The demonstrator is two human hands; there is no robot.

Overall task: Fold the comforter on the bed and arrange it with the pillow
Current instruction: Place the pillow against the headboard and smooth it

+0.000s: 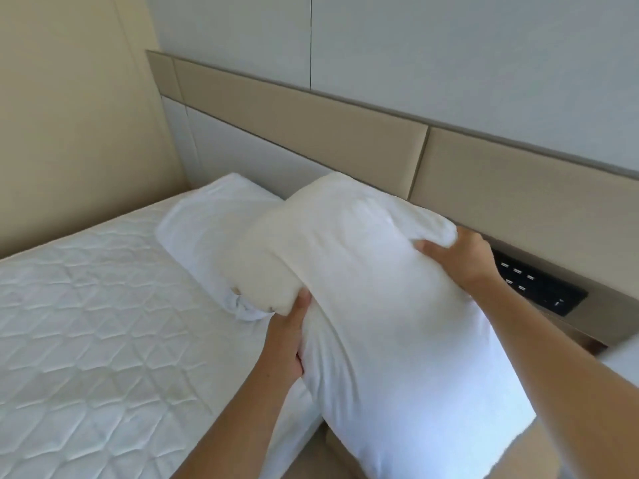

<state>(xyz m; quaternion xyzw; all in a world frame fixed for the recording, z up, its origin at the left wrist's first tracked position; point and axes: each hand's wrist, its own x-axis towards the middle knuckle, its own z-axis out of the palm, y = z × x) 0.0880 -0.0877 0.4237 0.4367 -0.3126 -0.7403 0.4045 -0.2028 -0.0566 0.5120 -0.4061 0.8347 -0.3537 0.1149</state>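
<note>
The held pillow (380, 305) was gripped by both hands. The left hand (288, 335) was clamped on its left edge, with the thumb laid along the cloth and the fingers curled in beneath, mostly hidden. The right hand (460, 257) was closed round the far right corner, with the thumb pressed onto the top face and the cover bunched above the knuckles.

The pillow, white and plump, was held raised and tilted over the corner of the mattress (86, 323) nearest the camera, at the head end. Its near end was hung out past the mattress edge. Its far end was seen in front of a second pillow (204, 223), also white, which was laid flat on the mattress close against the headboard (311, 129). Whether the two pillows were touching could not be told.

The mattress was covered in white quilting stitched in a diamond pattern. The headboard was made up of beige padded panels above a pale grey one. A black switch panel (539, 288) was set into its lower part, just beyond the right hand. A beige wall (69, 115) was seen along the far side of the bed.
</note>
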